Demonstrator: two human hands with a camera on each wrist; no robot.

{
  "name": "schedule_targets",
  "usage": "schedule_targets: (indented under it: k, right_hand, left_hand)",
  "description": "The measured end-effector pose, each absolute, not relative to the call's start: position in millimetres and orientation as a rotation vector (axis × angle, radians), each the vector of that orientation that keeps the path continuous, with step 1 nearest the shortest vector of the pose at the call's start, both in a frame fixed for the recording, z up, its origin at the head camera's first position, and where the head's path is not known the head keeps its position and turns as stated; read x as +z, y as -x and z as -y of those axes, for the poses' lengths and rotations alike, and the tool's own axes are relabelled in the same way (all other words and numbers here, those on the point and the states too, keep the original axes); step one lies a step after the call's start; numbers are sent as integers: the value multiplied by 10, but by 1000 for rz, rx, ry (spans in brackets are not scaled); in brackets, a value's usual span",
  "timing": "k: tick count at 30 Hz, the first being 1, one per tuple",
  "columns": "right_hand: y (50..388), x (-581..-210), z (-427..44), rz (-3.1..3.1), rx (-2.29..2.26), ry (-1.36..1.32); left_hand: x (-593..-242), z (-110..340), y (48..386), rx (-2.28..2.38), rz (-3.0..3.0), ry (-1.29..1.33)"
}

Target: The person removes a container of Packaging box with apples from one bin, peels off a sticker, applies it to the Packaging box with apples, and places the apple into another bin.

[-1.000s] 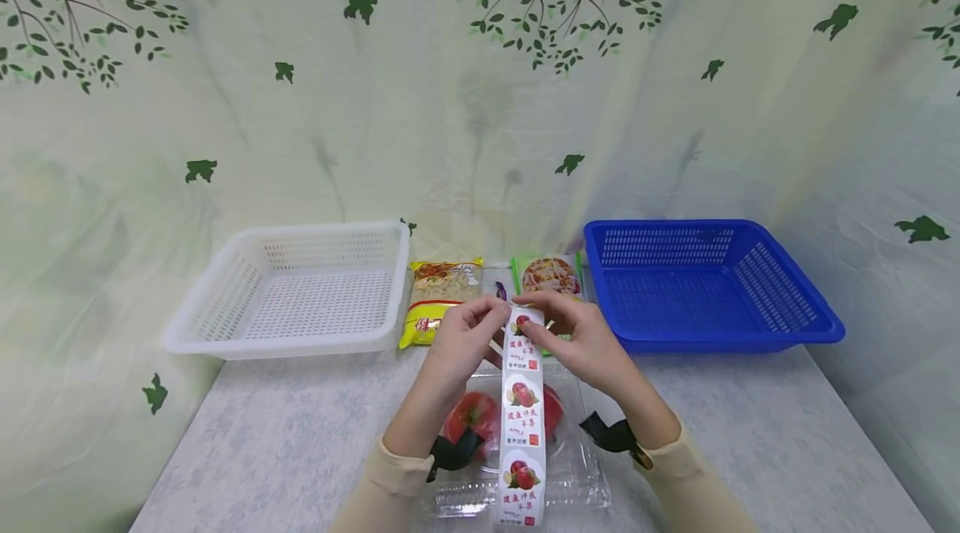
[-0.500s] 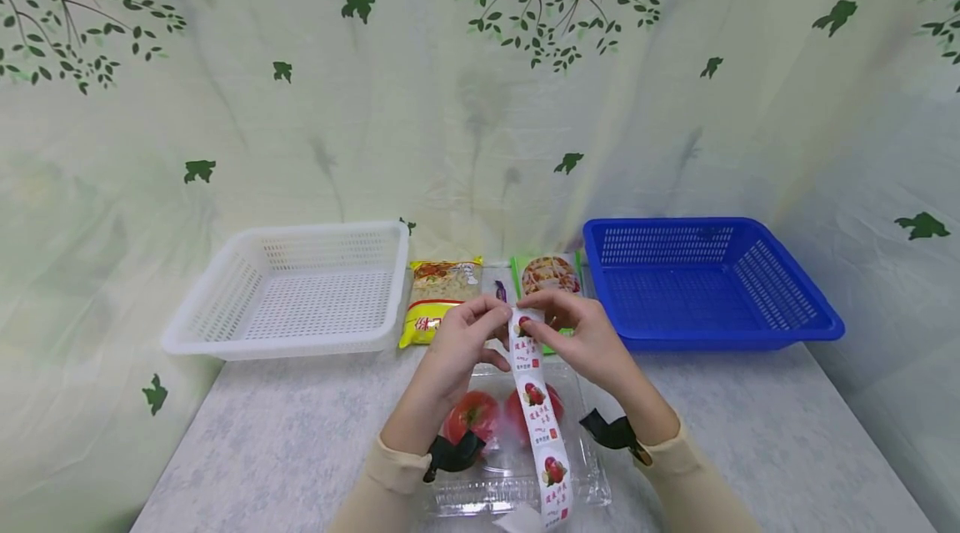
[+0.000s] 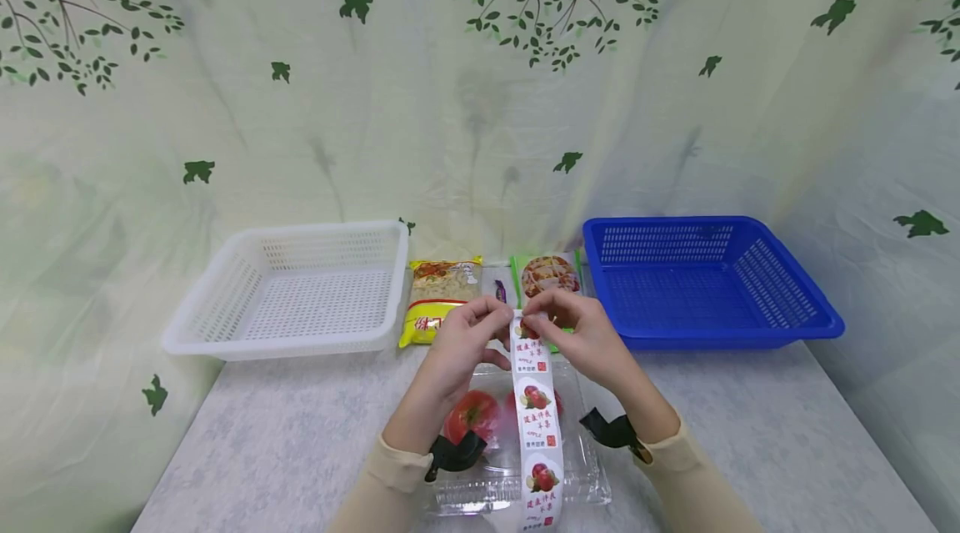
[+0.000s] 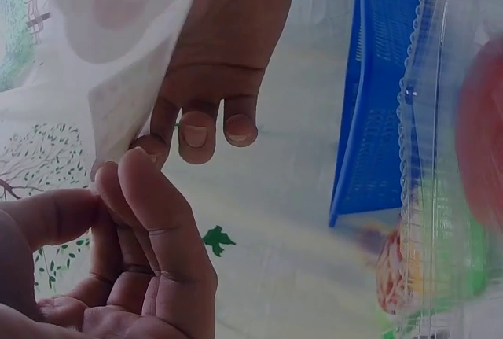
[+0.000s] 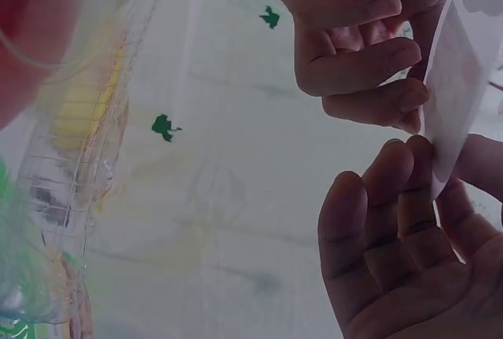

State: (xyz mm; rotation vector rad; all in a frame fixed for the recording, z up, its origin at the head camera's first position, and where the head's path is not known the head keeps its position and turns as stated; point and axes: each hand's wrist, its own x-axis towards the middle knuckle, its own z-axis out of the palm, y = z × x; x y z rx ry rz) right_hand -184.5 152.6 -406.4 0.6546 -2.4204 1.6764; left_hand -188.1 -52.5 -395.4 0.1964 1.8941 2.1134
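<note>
In the head view, a hanging strip of white apple stickers (image 3: 537,424) is held up at its top end. My left hand (image 3: 461,345) pinches its upper left edge between thumb and index finger. My right hand (image 3: 588,341) has thumb and index finger at the top sticker, pinching it near the upper edge. The pale back of the strip (image 4: 118,48) shows in the left wrist view, and the strip (image 5: 460,79) is edge-on in the right wrist view. Behind and below it lies a clear plastic clamshell box (image 3: 588,466) with red apples (image 3: 471,416) inside, partly covered by the strip.
A white basket (image 3: 285,341) stands at the back left, a blue basket (image 3: 712,333) at the back right. Between them lie a yellow food bag (image 3: 442,279), a small purple packet (image 3: 500,291) and a green-edged food packet (image 3: 551,273), partly behind my right hand.
The strip's lower end swung right, then partly back, and hangs slightly right of where it was. My right thumb and index finger have drawn closer together at the top sticker.
</note>
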Motion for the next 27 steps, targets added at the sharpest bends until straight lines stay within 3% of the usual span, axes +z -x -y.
schedule_targets:
  k: [27]
  right_hand:
    - [1855,-4062,-1545,2249,1431,-713]
  left_hand:
    - [-4033,480,1919,2038,-2010,-153]
